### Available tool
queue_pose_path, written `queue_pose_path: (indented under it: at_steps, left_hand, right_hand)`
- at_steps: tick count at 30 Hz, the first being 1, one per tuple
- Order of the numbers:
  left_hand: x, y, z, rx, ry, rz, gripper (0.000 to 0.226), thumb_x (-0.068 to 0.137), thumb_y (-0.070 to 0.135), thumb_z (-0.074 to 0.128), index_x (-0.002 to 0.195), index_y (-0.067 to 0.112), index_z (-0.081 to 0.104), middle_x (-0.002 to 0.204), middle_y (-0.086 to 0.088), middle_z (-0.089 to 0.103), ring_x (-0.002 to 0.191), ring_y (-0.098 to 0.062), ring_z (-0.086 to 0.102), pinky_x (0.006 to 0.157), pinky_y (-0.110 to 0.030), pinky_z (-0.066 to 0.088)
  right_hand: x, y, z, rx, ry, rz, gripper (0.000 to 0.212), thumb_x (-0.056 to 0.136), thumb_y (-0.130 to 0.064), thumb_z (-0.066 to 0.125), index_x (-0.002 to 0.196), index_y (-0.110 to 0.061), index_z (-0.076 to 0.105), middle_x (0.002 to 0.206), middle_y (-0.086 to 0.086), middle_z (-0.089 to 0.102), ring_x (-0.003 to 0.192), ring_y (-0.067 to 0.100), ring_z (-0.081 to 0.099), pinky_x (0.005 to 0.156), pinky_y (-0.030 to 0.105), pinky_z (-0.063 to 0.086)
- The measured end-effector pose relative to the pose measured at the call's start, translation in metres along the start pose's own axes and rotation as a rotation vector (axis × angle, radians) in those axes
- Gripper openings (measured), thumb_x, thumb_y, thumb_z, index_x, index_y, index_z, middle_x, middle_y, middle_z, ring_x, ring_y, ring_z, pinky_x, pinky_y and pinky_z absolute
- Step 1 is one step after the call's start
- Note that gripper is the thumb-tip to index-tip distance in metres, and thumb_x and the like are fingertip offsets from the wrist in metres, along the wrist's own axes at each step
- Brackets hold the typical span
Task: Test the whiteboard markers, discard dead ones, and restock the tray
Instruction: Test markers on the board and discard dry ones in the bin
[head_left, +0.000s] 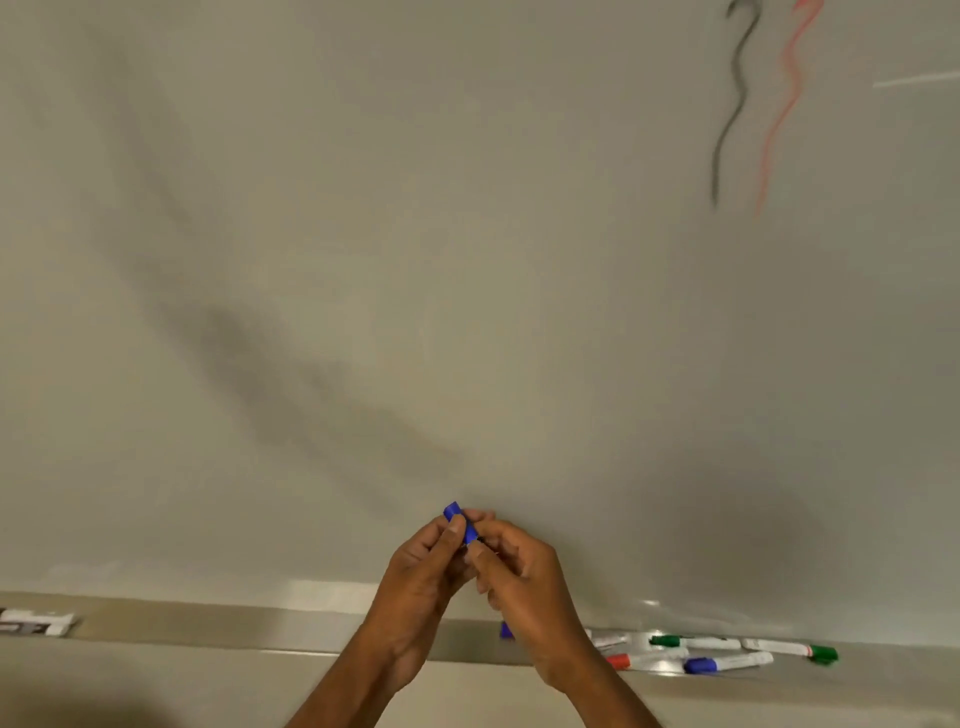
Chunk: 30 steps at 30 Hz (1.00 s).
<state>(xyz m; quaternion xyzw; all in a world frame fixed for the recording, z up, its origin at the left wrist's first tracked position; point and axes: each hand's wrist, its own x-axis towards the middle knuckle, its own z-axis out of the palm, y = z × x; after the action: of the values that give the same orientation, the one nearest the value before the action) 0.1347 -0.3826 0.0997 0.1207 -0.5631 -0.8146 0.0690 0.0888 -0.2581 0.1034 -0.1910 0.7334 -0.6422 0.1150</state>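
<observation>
1. I see both hands raised together in front of the whiteboard (363, 260), just above the tray (260, 631).
2. Left hand (421, 577): fingers (451, 535) clamped on the blue cap (460, 522) of one blue marker, which points up and to the left.
3. Right hand (519, 582): fingers closed around the lower part of that marker; the barrel is hidden inside the grip, so I cannot tell whether the cap is seated or partly off.
4. Marker count on the tray, right of the hands: two green-capped markers (693, 643) (792, 649), one red-capped marker (647, 661), one blue-capped marker (727, 663). All four lie flat, close together, some touching.
5. One more white marker barrel (605, 640) shows just beside the right wrist; its cap colour I cannot tell. A small blue piece (505, 630) shows at the wrist edge, mostly hidden.
6. Far left end of the tray: one white and black object (36, 622), blurred; I cannot tell what it is.
7. Marks on the board, upper right: one black wavy line (732, 104) and one red wavy line (784, 104), side by side, not touching.
</observation>
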Motion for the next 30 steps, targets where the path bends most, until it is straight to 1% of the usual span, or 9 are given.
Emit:
queue_pose_path:
  at_steps: [4, 8, 10, 12, 16, 19, 23, 27, 30]
  left_hand:
    - [-0.026, 0.037, 0.041, -0.046, 0.004, 0.060, 0.032, 0.102, 0.023, 0.054, 0.118, 0.001, 0.071, 0.121, -0.015, 0.073, 0.117, -0.030, 0.068, 0.105, -0.043, 0.049]
    - [-0.053, 0.063, 0.080, -0.040, 0.042, 0.107, 0.031, 0.099, 0.022, 0.057, 0.113, -0.001, 0.073, 0.113, -0.021, 0.074, 0.107, -0.033, 0.071, 0.095, -0.039, 0.055]
    - [-0.064, 0.074, 0.096, -0.023, 0.081, 0.129, 0.030, 0.099, 0.020, 0.058, 0.109, -0.003, 0.074, 0.107, -0.024, 0.074, 0.100, -0.035, 0.073, 0.092, -0.041, 0.056]
    - [-0.074, 0.085, 0.110, -0.013, 0.126, 0.150, 0.027, 0.099, 0.017, 0.058, 0.105, -0.004, 0.075, 0.101, -0.025, 0.075, 0.095, -0.036, 0.074, 0.090, -0.043, 0.057]
    - [-0.088, 0.103, 0.129, -0.021, 0.180, 0.164, 0.024, 0.099, 0.013, 0.059, 0.102, -0.005, 0.075, 0.097, -0.023, 0.077, 0.091, -0.036, 0.076, 0.081, -0.040, 0.060]
    - [-0.089, 0.118, 0.138, -0.046, 0.194, 0.181, 0.022, 0.098, 0.010, 0.061, 0.098, -0.007, 0.075, 0.093, -0.025, 0.076, 0.089, -0.037, 0.076, 0.072, -0.035, 0.063]
    - [-0.085, 0.138, 0.143, -0.046, 0.185, 0.236, 0.021, 0.097, 0.010, 0.063, 0.095, -0.005, 0.076, 0.089, -0.025, 0.076, 0.090, -0.038, 0.075, 0.082, -0.041, 0.060]
    - [-0.083, 0.161, 0.137, -0.026, 0.186, 0.283, 0.020, 0.097, 0.011, 0.065, 0.092, -0.003, 0.077, 0.087, -0.021, 0.077, 0.089, -0.035, 0.076, 0.090, -0.045, 0.059]
    - [-0.081, 0.180, 0.128, 0.052, 0.250, 0.447, 0.018, 0.097, 0.016, 0.065, 0.090, 0.005, 0.079, 0.083, -0.006, 0.079, 0.087, -0.023, 0.076, 0.087, -0.035, 0.059]
  right_hand:
    - [-0.017, -0.042, -0.022, -0.005, 0.040, -0.113, 0.019, 0.097, -0.024, 0.063, 0.109, -0.036, 0.074, 0.072, -0.017, 0.069, 0.064, -0.002, 0.061, 0.062, 0.013, 0.045]
    - [-0.035, -0.073, -0.047, -0.040, 0.038, -0.171, 0.019, 0.098, -0.023, 0.061, 0.108, -0.033, 0.074, 0.068, -0.003, 0.067, 0.057, 0.005, 0.056, 0.056, 0.017, 0.045]
    - [-0.042, -0.084, -0.053, -0.106, 0.064, -0.223, 0.022, 0.099, -0.024, 0.059, 0.113, -0.036, 0.071, 0.077, -0.011, 0.071, 0.066, 0.004, 0.064, 0.062, 0.015, 0.049]
    - [-0.051, -0.097, -0.057, -0.180, 0.092, -0.277, 0.025, 0.100, -0.024, 0.057, 0.120, -0.035, 0.068, 0.090, -0.022, 0.069, 0.086, -0.009, 0.066, 0.077, 0.010, 0.051]
    - [-0.065, -0.122, -0.064, -0.267, 0.128, -0.327, 0.028, 0.102, -0.025, 0.054, 0.126, -0.027, 0.067, 0.090, -0.027, 0.062, 0.086, -0.022, 0.059, 0.077, 0.000, 0.044]
    - [-0.068, -0.141, -0.069, -0.283, 0.158, -0.352, 0.028, 0.102, -0.025, 0.054, 0.126, -0.026, 0.068, 0.092, -0.026, 0.065, 0.090, -0.018, 0.061, 0.082, 0.003, 0.048]
    - [-0.064, -0.163, -0.066, -0.309, 0.224, -0.355, 0.030, 0.101, -0.030, 0.054, 0.128, -0.029, 0.066, 0.111, -0.019, 0.070, 0.092, -0.006, 0.066, 0.091, 0.005, 0.047]
    - [-0.060, -0.184, -0.054, -0.360, 0.291, -0.374, 0.026, 0.100, -0.037, 0.054, 0.120, -0.037, 0.070, 0.095, -0.029, 0.068, 0.085, -0.004, 0.068, 0.085, 0.007, 0.051]
    - [-0.054, -0.187, -0.047, -0.506, 0.321, -0.338, 0.040, 0.094, -0.061, 0.045, 0.094, -0.032, 0.072, 0.076, -0.013, 0.070, 0.076, 0.008, 0.067, 0.068, 0.022, 0.055]
